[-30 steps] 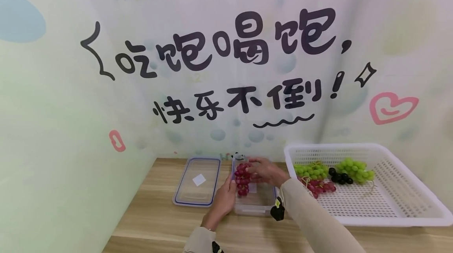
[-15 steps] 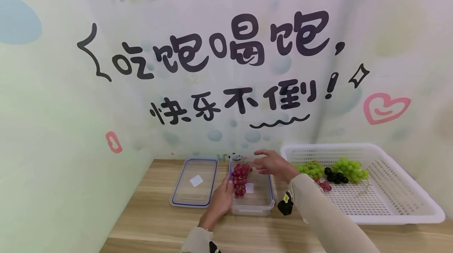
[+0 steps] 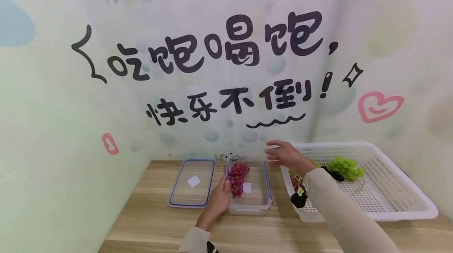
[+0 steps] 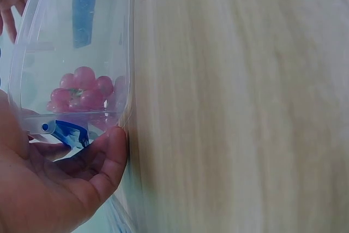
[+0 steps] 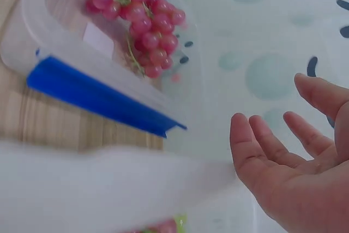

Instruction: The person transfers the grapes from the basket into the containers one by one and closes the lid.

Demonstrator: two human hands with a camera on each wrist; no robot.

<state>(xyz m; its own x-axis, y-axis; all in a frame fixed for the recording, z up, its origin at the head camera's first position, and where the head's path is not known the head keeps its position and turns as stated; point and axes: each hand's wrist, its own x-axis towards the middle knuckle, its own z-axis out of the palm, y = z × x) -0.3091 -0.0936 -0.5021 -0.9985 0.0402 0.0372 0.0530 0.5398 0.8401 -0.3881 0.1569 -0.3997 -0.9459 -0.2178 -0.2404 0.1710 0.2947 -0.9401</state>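
A clear plastic food container stands on the table, with a bunch of red grapes lying along its left side. At the container's left wall is my left hand; it holds the side, and the left wrist view shows its bent fingers by a blue latch. My right hand is raised between the container and a white basket, above the basket's left rim. Nothing is in it, and its fingers are spread and loosely bent in the right wrist view.
A clear lid with a blue seal lies left of the container. Inside the basket are green grapes, black grapes and red grapes, partly hidden by the right arm. A printed wall stands directly behind the table.
My right hand has let go of the red grapes and moved right and up towards the basket. The grapes stay in the container. My left hand keeps its place at the container's side.
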